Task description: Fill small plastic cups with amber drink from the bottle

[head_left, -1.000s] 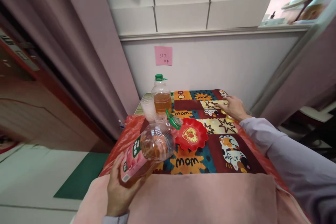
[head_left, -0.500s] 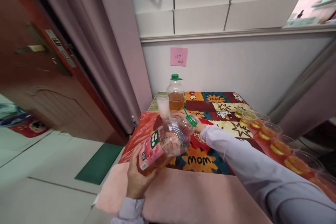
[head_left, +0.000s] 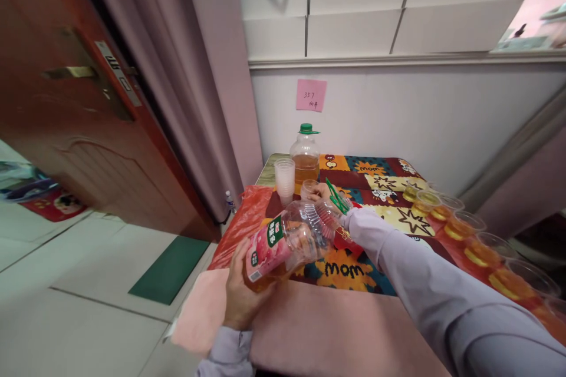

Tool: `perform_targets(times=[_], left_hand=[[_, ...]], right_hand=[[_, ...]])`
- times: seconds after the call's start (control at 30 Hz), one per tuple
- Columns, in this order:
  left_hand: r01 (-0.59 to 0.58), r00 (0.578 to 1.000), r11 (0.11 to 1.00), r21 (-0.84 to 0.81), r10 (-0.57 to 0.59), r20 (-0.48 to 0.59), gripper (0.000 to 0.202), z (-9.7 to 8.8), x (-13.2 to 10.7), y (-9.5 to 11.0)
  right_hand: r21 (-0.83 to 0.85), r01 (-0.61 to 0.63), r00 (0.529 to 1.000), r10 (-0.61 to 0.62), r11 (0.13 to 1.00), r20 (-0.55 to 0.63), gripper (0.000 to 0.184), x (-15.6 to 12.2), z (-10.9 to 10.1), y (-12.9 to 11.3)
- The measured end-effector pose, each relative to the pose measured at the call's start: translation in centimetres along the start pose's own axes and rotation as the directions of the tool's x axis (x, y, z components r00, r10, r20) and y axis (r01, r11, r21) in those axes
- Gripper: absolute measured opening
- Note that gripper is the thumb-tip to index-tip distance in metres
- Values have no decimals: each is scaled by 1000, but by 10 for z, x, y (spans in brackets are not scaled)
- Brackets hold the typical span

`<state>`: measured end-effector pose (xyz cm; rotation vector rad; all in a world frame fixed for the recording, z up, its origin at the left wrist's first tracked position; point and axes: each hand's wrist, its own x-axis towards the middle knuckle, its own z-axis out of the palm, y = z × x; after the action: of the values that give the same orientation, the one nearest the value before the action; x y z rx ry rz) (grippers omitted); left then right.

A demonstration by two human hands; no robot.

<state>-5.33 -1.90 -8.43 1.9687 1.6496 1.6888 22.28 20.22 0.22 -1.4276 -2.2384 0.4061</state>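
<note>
The pink-labelled bottle point(head_left: 283, 244) tilts over the near left part of the table point(head_left: 269, 172), its base in our left hand point(head_left: 243, 294), fingers clamped round the lower end, its neck pointing rightward towards our other wrist. Beyond it, towards the far left corner, we see a stack of clear cups point(head_left: 284, 181), then an upright bottle point(head_left: 305, 166) with a green cap, and in front of that a single cup point(head_left: 308, 189). Our right hand point(head_left: 322, 191) has come across from the filled cups point(head_left: 481, 250) along the right edge to this single cup, so both hands now work over the left half while that row stands untouched. The right fingers are at the cup's side, just beyond the bottle's shoulder; we cannot tell whether they grip it. Our right sleeve point(head_left: 398, 259) partly covers the red dish point(head_left: 347, 241) mid-table.
</note>
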Motion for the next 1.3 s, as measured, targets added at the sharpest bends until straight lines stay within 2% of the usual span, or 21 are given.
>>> perform_targets(times=[0.13, 0.27, 0.43, 0.57, 0.63, 0.77, 0.9, 1.0, 1.17, 1.3], left_hand=[[-12, 1000, 1000, 7, 12, -2, 97, 0, 1, 2], [-12, 1000, 1000, 2, 12, -6, 95, -1, 2, 4], [-15, 1000, 1000, 6, 15, 8, 95, -2, 2, 1], [23, 1000, 999, -28, -23, 17, 98, -1, 1, -2], [49, 999, 998, -37, -48, 20, 101, 0, 1, -4], [57, 998, 998, -18, -56, 31, 100, 0, 0, -6], [33, 999, 999, -1, -33, 9, 100, 0, 3, -4], [9, 1000, 1000, 2, -9, 2, 102, 0, 5, -1], [10, 1000, 1000, 18, -11, 8, 104, -1, 6, 3], [30, 1000, 1000, 9, -30, 10, 103, -1, 5, 4]], right_hand=[[39, -23, 998, 25, 999, -61, 13, 0, 0, 1], [82, 16, 985, -1, 996, -174, 14, -2, -6, -6], [138, 119, 937, -66, 983, -342, 16, -14, -33, -2], [111, 143, 892, -79, 984, -446, 18, -50, -56, 23], [27, 152, 899, -127, 988, -419, 15, -76, -58, 39], [-138, 114, 963, -144, 984, -229, 21, -121, -41, 63], [-212, 67, 986, -98, 975, -137, 24, -139, -22, 70], [-221, 42, 987, -75, 974, -145, 27, -143, -22, 69], [-198, -46, 963, -9, 979, -268, 55, -149, -29, 62], [-112, -250, 924, 202, 962, -324, 85, -144, -18, 53]])
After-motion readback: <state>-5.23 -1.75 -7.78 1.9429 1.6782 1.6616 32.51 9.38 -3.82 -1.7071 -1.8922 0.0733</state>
